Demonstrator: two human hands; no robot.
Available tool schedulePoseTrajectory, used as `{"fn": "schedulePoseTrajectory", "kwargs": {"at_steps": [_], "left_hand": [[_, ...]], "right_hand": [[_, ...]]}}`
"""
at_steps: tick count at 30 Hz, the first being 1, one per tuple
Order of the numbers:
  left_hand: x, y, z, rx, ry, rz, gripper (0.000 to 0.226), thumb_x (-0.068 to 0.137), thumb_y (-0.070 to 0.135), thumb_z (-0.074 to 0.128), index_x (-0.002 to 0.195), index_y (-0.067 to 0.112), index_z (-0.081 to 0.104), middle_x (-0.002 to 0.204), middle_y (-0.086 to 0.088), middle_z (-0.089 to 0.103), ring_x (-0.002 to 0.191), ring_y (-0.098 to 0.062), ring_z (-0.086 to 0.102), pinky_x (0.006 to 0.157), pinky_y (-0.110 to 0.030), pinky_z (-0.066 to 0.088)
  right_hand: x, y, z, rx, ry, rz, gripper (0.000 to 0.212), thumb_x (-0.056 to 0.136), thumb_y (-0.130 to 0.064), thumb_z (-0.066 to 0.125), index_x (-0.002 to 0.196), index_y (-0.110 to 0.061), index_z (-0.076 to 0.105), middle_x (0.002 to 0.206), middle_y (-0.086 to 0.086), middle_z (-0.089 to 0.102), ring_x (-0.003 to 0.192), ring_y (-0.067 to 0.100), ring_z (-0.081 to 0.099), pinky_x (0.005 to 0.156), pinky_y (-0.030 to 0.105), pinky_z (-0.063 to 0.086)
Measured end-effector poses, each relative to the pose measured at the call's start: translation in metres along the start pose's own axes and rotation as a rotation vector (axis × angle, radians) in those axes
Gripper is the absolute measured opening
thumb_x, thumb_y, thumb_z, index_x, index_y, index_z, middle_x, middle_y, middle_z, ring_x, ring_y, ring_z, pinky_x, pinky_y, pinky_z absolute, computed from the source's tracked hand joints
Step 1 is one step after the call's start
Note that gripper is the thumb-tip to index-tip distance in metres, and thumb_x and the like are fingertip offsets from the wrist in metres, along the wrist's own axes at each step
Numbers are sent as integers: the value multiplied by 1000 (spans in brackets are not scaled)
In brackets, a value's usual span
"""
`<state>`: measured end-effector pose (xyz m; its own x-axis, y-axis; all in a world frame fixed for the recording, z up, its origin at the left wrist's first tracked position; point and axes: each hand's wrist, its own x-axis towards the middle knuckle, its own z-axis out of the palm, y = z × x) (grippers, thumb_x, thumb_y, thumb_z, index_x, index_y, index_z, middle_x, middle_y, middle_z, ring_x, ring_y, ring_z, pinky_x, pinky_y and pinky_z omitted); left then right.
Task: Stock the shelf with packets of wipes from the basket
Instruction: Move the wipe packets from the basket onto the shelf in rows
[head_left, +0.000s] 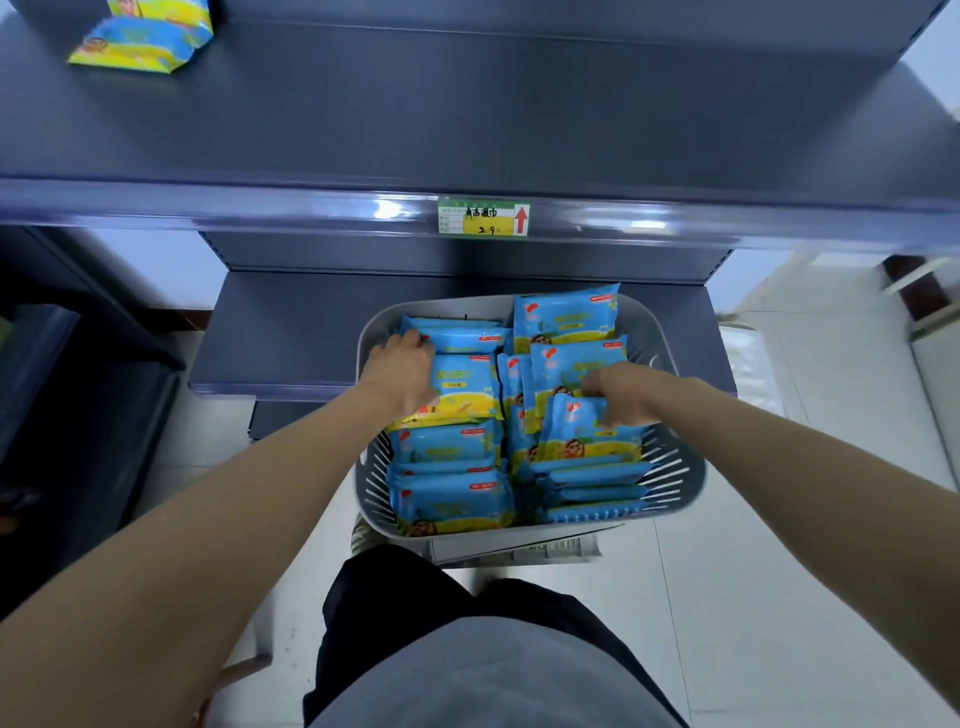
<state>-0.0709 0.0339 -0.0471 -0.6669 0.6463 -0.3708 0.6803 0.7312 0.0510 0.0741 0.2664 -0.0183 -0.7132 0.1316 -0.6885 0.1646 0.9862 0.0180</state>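
The packets of wipes (452, 499), blue with yellow lower bands, fill a grey slatted basket (670, 467) that sits just below the middle of the view, in front of the person. They are packed in two rough columns, some lying flat and some standing on edge.

At ten o'clock in the basket the left hand (402, 371) grips a flat packet (462, 384) on top of the left column, with the fingers curled over its far left edge and the palm against its face. At three o'clock in the basket the right hand (626, 397) holds an upright packet (582, 434) by its top edge, fingers bent down around it. That packet is tilted and stands a little above its neighbours. Both bare forearms reach in from seven and four o'clock.

At twelve o'clock from the basket runs the dark grey shelf (467, 114), wide and nearly bare. Two shelved packets (140, 44) lie on it at eleven o'clock, far from the basket, one leaning on the other. A green and yellow price label (483, 217) with a red arrow is fixed to the shelf's front strip, straight above the basket. A lower shelf (280, 332) shows at nine o'clock, just beside the basket's far left corner.

Pale floor tiles (753, 571) spread at four o'clock. Dark shorts (395, 613) and a grey shirt (493, 686) fill six o'clock.
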Motion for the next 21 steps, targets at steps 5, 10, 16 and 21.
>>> {"fn": "schedulePoseTrajectory", "kwargs": {"at_steps": [5, 10, 16, 21], "left_hand": [[-7, 8, 0, 14, -49, -22, 77, 70, 38, 75, 129, 8, 35, 132, -15, 44, 120, -36, 40, 98, -46, 35], [-15, 11, -12, 30, -26, -12, 41, 72, 32, 73, 100, 10, 53, 108, -9, 58, 104, -30, 52, 89, -40, 35], [-30, 5, -60, -195, 46, 46, 38, 71, 26, 77, 102, 7, 65, 100, -9, 63, 96, -30, 58, 74, -30, 42], [-49, -26, -129, -313, 242, 30, 22, 71, 22, 75, 84, 9, 62, 73, -1, 53, 82, -28, 58, 59, -28, 35]], "right_hand": [[-6, 7, 3, -66, -37, 75, 36, 81, -13, 65, 115, -9, 55, 117, 11, 59, 104, 29, 58, 85, 34, 49], [-11, 7, -1, -88, -77, 97, 35, 81, -15, 69, 114, -6, 61, 113, 11, 63, 102, 28, 60, 87, 36, 51], [-31, -10, -65, 165, 140, 30, 41, 80, -24, 69, 119, -16, 59, 110, 5, 60, 96, 23, 53, 72, 25, 38], [-59, -28, -155, 161, 398, -12, 22, 71, -26, 76, 90, -17, 69, 77, 1, 60, 76, 20, 53, 62, 26, 40]]}}
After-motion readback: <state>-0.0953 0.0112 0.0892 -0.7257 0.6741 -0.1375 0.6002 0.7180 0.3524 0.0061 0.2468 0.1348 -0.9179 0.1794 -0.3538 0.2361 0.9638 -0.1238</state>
